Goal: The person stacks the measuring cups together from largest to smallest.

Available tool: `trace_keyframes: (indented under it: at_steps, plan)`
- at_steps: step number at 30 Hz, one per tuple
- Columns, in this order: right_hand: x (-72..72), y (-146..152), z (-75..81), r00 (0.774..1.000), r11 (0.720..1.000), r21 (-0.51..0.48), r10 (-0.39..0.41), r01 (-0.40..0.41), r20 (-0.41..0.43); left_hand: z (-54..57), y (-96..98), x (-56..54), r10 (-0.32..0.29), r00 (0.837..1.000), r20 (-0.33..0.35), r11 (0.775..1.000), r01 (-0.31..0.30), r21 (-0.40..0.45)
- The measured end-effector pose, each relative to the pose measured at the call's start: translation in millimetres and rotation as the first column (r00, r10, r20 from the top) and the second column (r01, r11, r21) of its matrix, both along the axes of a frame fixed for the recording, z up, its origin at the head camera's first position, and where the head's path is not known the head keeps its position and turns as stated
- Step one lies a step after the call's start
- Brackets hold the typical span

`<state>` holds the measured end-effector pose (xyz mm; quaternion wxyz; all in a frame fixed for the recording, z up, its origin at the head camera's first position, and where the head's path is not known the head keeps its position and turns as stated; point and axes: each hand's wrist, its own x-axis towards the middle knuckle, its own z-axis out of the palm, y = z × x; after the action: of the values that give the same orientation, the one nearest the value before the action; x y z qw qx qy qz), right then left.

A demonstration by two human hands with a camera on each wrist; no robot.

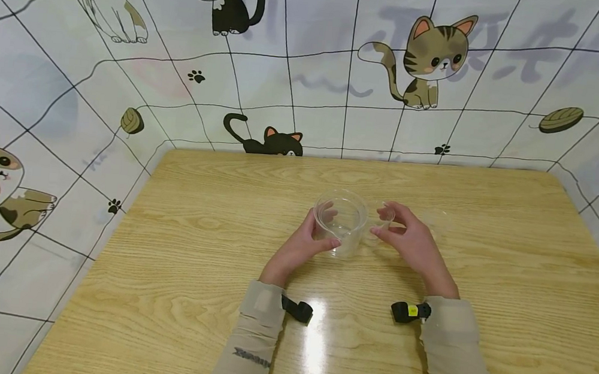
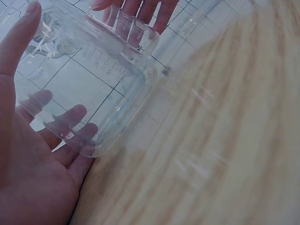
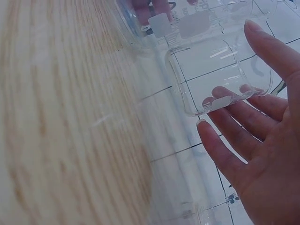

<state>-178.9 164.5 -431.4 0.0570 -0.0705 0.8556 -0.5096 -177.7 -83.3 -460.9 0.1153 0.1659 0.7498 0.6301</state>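
Observation:
My left hand [image 1: 308, 233] holds a large clear glass beaker [image 1: 346, 230] around its side, thumb at the front and fingers behind. In the left wrist view printed graduation marks show on the large beaker [image 2: 101, 70]. To its right, my right hand [image 1: 408, 236] holds a smaller clear beaker [image 1: 385, 217] between thumb and fingers, close beside the large one. The right wrist view shows the small beaker [image 3: 206, 70] with the thumb near its rim and the fingertips along its opposite side. Nothing shows inside either beaker.
Both beakers are over a wood-grain table [image 1: 190, 249]. A faint clear object [image 1: 434, 215] lies behind the right hand. White wall sheets with cartoon cats [image 1: 435, 58] and grid lines rise at the back and sides. Each wrist carries a black strapped camera [image 1: 298, 311].

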Motion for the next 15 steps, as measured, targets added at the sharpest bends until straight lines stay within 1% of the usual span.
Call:
trace_keyframes:
  at_steps: [5,15]
  plan:
    - [0.6,-0.1,3.2,1.0,1.0,-0.002,-0.007,0.007,0.013,-0.1,-0.1,0.2,-0.004,1.0,0.003,1.0,0.004,0.006]
    - [3.7,-1.3,13.7,1.0,1.0,-0.006,-0.024,0.024,-0.02,-1.1,-0.6,-0.4,-0.006,1.0,0.004,1.0,0.006,0.01]
